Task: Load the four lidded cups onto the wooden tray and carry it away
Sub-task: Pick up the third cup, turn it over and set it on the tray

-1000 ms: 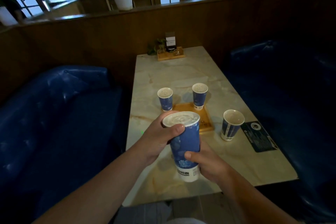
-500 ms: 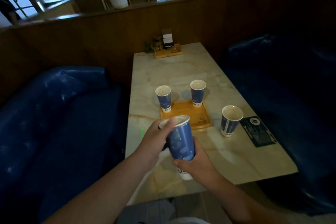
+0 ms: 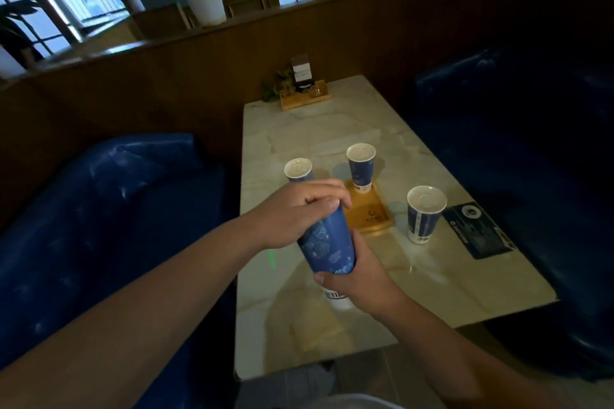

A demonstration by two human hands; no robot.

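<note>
Both hands hold a tall blue lidded cup (image 3: pixel 327 244) above the near part of the marble table (image 3: pixel 432 279). My left hand (image 3: pixel 295 209) covers its top, hiding the lid. My right hand (image 3: pixel 355 279) grips its lower part. Beyond it lies the small wooden tray (image 3: pixel 373 214). One blue cup (image 3: pixel 361 167) stands at the tray's far right corner. Another cup (image 3: pixel 298 169) stands at the tray's far left, partly hidden by my left hand. A third cup (image 3: pixel 423 213) stands on the table right of the tray.
A dark blue card (image 3: pixel 478 231) lies right of the third cup. A wooden holder with a sign and small plant (image 3: pixel 304 93) sits at the table's far end. Blue sofas (image 3: pixel 99 209) flank the table on both sides. A wooden partition stands behind.
My left hand has slid from the cup's side up over its lid. The cup now tilts away from me. The camera has dipped, so the table sits lower in view.
</note>
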